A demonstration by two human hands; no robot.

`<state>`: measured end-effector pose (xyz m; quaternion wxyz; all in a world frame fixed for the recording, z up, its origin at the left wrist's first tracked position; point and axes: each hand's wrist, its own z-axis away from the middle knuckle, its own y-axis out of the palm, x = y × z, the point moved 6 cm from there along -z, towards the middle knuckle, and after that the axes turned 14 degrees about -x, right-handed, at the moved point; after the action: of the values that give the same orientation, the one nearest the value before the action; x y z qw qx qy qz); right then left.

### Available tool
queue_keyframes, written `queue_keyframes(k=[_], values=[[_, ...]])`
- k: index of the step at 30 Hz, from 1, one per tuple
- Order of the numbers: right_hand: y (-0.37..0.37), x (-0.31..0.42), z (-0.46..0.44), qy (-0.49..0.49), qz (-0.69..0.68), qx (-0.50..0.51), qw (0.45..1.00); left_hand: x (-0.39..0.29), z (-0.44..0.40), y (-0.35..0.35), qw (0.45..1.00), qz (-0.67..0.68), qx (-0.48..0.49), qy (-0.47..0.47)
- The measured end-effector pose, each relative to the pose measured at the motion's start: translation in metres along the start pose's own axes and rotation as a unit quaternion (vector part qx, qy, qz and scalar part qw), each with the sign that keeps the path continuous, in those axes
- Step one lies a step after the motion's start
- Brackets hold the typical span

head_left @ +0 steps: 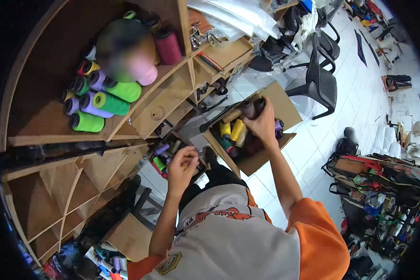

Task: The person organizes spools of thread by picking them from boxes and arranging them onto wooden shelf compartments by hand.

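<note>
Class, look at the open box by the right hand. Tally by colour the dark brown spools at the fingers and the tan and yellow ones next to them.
Dark brown spools at the right hand: 2
Bright yellow spools: 2
Pale yellow spool: 1
Tan spool: 1
Total: 6

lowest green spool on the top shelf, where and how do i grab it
probably best around the middle of the green spool, from the bare board side: it lies on its side, and the purple spool crowds the opposite side
</note>
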<state>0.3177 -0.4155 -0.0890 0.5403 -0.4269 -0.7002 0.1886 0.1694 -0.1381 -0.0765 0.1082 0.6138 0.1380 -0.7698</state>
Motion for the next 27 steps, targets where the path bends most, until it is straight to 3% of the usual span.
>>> queue_keyframes(k=[1,2,4,6,8,11,12,14,16,19,20,21,22,25,26,27], values=[[-0.011,0.021,0.008,0.005,-0.07,-0.014,0.997,0.005,-0.002,0.001,0.999,0.029,0.014,-0.031],[-0.023,0.05,0.015,0.109,-0.169,0.045,0.979,0.002,-0.003,0.005,0.998,0.036,0.035,-0.024],[-0.02,0.079,0.039,0.148,-0.27,0.075,0.949,-0.008,-0.001,0.013,0.996,0.047,0.077,-0.009],[-0.034,0.129,0.056,0.125,-0.286,0.119,0.943,-0.035,0.007,0.009,0.995,0.033,0.061,0.071],[-0.032,0.17,0.074,0.118,-0.321,0.162,0.926,-0.051,0.019,-0.006,0.995,0.032,0.056,0.07],[-0.021,0.224,0.105,0.086,-0.365,0.217,0.901,-0.054,0.038,-0.053,0.98,-0.083,-0.039,0.177],[-0.007,0.23,0.117,0.015,-0.35,0.218,0.911,-0.052,0.046,-0.074,0.967,-0.094,-0.087,0.22],[-0.006,0.283,0.141,0.109,-0.434,0.306,0.84,-0.062,0.059,-0.115,0.98,-0.043,-0.104,0.163],[0.028,0.286,0.164,0.046,-0.441,0.329,0.834,-0.043,0.074,-0.157,0.975,0.007,-0.168,0.145],[0.045,0.331,0.203,0.26,-0.524,0.417,0.695,-0.078,0.102,-0.236,0.966,-0.031,-0.223,0.124],[0.055,0.338,0.216,0.282,-0.51,0.441,0.683,-0.082,0.107,-0.267,0.94,-0.069,-0.273,0.195],[0.067,0.34,0.229,0.305,-0.495,0.46,0.671,-0.1,0.111,-0.3,0.932,-0.038,-0.324,0.161],[0.075,0.342,0.239,0.328,-0.479,0.476,0.66,-0.109,0.107,-0.333,0.899,-0.024,-0.381,0.216],[0.092,0.345,0.272,0.329,-0.459,0.537,0.627,-0.153,0.076,-0.434,0.784,-0.207,-0.518,0.271],[0.093,0.345,0.281,0.316,-0.47,0.551,0.613,-0.153,0.052,-0.468,0.811,-0.17,-0.503,0.244],[0.096,0.334,0.289,0.318,-0.445,0.549,0.632,-0.149,0.025,-0.498,0.836,-0.132,-0.486,0.217]])
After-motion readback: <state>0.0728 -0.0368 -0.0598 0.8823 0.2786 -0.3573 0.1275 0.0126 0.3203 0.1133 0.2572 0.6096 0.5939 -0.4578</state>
